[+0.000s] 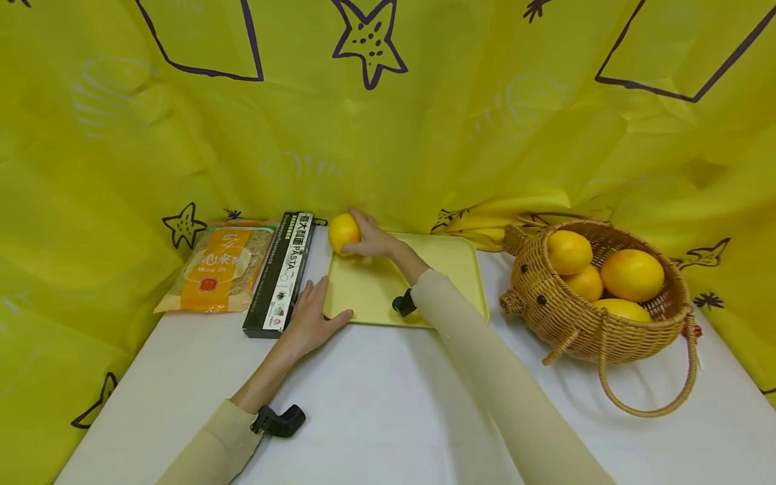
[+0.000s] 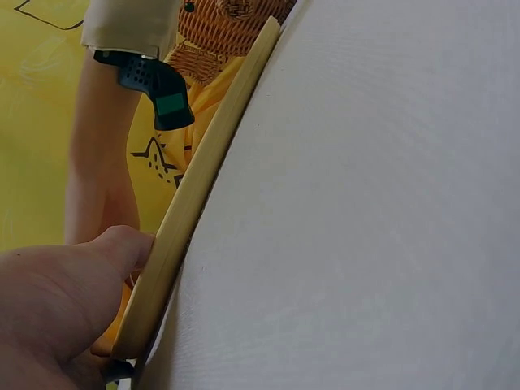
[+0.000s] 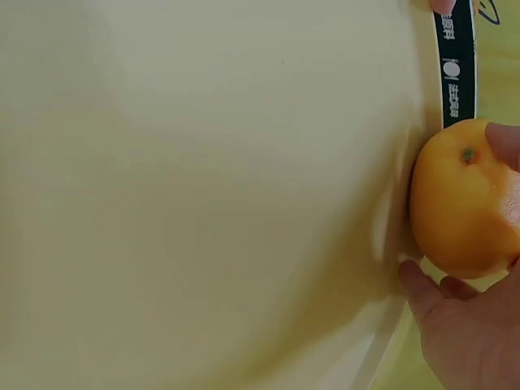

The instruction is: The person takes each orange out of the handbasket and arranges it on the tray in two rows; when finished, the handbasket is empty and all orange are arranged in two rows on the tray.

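Observation:
My right hand [image 1: 376, 240] grips an orange [image 1: 343, 233] at the far left corner of a pale yellow tray [image 1: 382, 293]. In the right wrist view the orange [image 3: 451, 199] shows its green stem end, with fingers and thumb on its sides and the tray's rim right beside it. My left hand [image 1: 311, 322] lies at the tray's near left corner. Its thumb is against the front edge and its other fingers stretch along the left side. The left wrist view shows that thumb [image 2: 126, 246] touching the tray's edge [image 2: 199, 191].
A pig-shaped wicker basket [image 1: 564, 333] holding several oranges stands right of the tray. On the left lie a black and white pasta box [image 1: 281, 276], close beside the left hand, and an orange-labelled food packet [image 1: 215, 269]. A yellow patterned cloth [image 1: 412, 162] hangs behind the white table.

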The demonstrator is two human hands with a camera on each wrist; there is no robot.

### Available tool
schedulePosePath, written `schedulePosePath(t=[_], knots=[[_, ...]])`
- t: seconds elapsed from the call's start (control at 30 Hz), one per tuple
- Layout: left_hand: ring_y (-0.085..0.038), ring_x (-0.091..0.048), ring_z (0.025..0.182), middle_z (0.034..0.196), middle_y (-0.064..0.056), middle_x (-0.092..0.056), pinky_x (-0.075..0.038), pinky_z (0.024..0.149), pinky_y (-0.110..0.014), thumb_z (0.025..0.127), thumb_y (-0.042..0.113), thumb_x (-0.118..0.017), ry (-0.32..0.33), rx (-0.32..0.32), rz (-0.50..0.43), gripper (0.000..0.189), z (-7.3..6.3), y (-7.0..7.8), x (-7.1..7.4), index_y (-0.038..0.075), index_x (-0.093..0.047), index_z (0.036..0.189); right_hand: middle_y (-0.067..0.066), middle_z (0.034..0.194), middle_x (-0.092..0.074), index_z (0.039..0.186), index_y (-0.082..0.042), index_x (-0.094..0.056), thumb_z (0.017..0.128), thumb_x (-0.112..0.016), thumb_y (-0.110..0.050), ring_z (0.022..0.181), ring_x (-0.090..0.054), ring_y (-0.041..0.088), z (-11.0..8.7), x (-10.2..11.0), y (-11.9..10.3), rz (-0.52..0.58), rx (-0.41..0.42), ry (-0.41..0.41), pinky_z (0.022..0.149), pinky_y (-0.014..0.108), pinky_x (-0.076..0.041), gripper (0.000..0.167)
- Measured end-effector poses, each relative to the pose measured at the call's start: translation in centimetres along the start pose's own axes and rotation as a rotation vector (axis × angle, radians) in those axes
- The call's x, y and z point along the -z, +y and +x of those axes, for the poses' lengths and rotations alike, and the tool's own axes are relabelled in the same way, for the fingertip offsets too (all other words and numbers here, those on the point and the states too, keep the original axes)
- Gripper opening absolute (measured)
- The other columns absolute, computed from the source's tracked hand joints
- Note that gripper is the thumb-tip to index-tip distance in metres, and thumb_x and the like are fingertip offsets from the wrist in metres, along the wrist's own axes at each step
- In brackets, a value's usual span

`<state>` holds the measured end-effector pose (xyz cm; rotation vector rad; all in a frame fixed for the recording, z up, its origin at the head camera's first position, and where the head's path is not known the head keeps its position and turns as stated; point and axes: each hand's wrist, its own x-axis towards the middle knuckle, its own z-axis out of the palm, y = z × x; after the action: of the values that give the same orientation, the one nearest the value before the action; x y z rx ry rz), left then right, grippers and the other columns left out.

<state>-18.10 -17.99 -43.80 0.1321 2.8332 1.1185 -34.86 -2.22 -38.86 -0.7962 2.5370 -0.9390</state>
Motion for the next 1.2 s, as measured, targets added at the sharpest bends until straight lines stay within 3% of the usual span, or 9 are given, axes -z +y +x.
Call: schedulePosePath(t=[0.63,0.87,0.97,1.07,1.2], knots=[[-0.042,0.000,0.151,0.162,-0.022,-0.015,-0.008,0.118,-0.065,0.090,0.044,-0.062,0.006,-0.005,0.011,0.093,-0.2,0.1,0.1,-0.001,-0.012,0.155,0.019,0.163,0.001,0.156,-0.008,0.008,0.091,-0.065,-0.033,0.152,-0.009,0.033,-1.0,-0.3,-1.0,-0.003,0.007,0.017,0.123,0.051,-0.018,0.101],[-0.039,0.001,0.151,0.162,-0.021,-0.015,-0.007,0.120,-0.063,0.090,0.045,-0.062,0.002,0.003,0.004,0.093,-0.2,0.0,0.2,0.001,-0.011,0.155,0.020,0.162,-0.012,0.156,-0.003,-0.006,0.095,-0.060,-0.031,0.150,-0.016,0.033,-1.5,0.5,-2.5,-0.018,0.072,0.144,0.123,0.046,-0.020,0.086],[-0.041,0.000,0.151,0.162,-0.022,-0.014,-0.007,0.119,-0.063,0.091,0.044,-0.062,0.005,-0.003,0.000,0.093,-0.2,0.1,0.2,0.000,-0.011,0.155,0.019,0.161,-0.020,0.155,-0.004,-0.014,0.097,-0.057,-0.027,0.148,-0.024,0.034,-2.5,1.4,-3.2,0.066,0.111,0.185,0.120,0.047,-0.027,0.076],[-0.040,0.001,0.151,0.162,-0.022,-0.014,-0.007,0.119,-0.063,0.091,0.044,-0.062,0.001,-0.003,-0.005,0.093,-0.2,0.2,0.1,0.000,-0.011,0.155,0.020,0.154,-0.032,0.152,-0.004,-0.026,0.099,-0.055,-0.022,0.139,-0.040,0.035,-4.4,2.3,-3.8,0.176,0.157,0.195,0.112,0.046,-0.040,0.064],[-0.040,0.001,0.151,0.162,-0.021,-0.014,-0.006,0.119,-0.064,0.091,0.044,-0.062,-0.004,0.002,-0.012,0.092,-0.2,0.3,0.1,0.002,-0.011,0.155,0.021,0.142,-0.048,0.141,-0.001,-0.044,0.099,-0.054,-0.015,0.124,-0.056,0.034,-8.4,3.0,-4.7,0.260,0.246,0.181,0.102,0.041,-0.051,0.046]])
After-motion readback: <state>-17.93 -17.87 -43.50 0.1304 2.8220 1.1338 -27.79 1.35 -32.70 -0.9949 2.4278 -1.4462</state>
